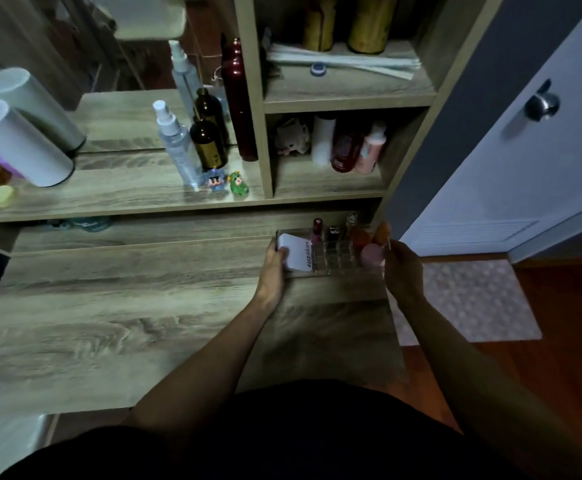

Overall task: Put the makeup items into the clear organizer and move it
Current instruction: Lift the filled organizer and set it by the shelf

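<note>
The clear organizer sits at the far right of the wooden desk, under the shelf. It holds a white compact, a dark red lipstick, a black lipstick, a clear small bottle and orange and pink sponges. My left hand grips the organizer's left end, thumb on the white compact. My right hand grips its right end beside the sponges.
The shelf above carries spray bottles, a brown bottle, a dark red bottle, two small figurines and white cylinders. A cubby holds more bottles. A door and a floor mat lie to the right.
</note>
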